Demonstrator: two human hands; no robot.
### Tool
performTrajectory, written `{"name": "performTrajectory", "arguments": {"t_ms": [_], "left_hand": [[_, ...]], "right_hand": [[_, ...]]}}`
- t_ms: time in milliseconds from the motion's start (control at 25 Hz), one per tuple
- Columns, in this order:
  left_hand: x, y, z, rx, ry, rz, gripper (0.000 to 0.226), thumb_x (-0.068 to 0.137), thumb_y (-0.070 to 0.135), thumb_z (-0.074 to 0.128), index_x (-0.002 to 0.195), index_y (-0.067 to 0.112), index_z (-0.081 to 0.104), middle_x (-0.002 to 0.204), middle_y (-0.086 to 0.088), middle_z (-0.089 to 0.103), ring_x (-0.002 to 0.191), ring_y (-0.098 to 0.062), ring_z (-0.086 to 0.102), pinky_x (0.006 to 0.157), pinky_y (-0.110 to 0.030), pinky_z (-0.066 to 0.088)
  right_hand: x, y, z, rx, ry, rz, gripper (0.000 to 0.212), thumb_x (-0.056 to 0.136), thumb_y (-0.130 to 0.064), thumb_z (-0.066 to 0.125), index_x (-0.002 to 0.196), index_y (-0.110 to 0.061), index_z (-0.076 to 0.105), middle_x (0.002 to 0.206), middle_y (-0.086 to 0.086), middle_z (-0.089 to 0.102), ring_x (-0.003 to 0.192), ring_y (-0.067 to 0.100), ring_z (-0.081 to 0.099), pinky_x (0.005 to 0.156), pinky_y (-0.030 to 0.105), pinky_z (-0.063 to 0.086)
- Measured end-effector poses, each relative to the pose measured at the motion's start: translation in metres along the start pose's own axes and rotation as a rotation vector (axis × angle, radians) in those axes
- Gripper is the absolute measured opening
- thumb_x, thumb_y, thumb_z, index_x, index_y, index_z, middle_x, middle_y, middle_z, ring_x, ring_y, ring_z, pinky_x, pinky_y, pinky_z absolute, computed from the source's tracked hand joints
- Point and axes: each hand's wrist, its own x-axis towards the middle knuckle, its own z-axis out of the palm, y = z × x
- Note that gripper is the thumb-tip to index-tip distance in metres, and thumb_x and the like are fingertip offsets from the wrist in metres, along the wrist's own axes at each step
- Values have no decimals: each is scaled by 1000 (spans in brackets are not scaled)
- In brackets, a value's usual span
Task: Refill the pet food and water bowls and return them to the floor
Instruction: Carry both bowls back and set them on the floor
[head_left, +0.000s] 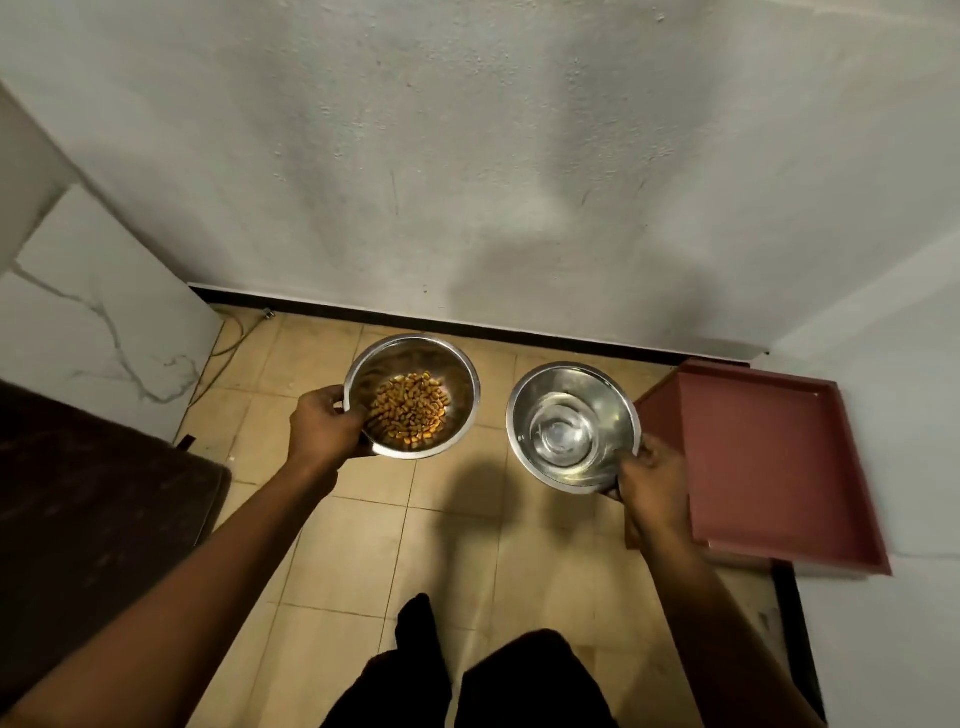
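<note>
Two steel bowls are held above a tan tiled floor (374, 551) near the wall. The food bowl (457, 374) on the left carries a heap of orange-brown kibble (410, 410). My left hand (324, 428) grips its near-left rim, thumb inside the bowl. The water bowl (524, 410) on the right holds clear water (563, 436). My right hand (652, 486) clasps its near-right rim. Both bowls sit roughly level, a small gap between them.
A reddish-brown shallow tray (779, 467) lies on the floor at the right, against a white wall. A dark mat (93, 509) covers the left. A white marbled panel (104, 322) and a thin cable (228, 338) stand at the back left. My dark-trousered legs (467, 675) are below.
</note>
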Motion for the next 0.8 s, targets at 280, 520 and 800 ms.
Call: {"name": "performTrajectory", "arguments": {"t_ms": [280,520,800], "left_hand": [[163,-15,85,-37,110,-60,35,102,9,70,136,7,69,112,-21,78,93,-39,81,59,-39,69],[314,-105,190,-96,169,-123,29,101,9,71,130,9,71,105,-17,79,88,-35,81,60,-40,69],[478,-249,294,-84,177,-152,23,99,9,72,121,14,73,107,-20,78,92,-38,80,57,-41,69]], "right_hand": [[199,14,90,-33,-56,39,23,98,3,64,119,1,74,99,21,75,79,32,74,45,26,60],[353,111,182,-10,-69,155,26,99,1,65,118,-15,73,104,14,76,94,38,77,74,53,67],[497,261,289,-39,-23,233,34,98,3,65,129,-11,69,103,11,75,92,33,77,70,47,66]]}}
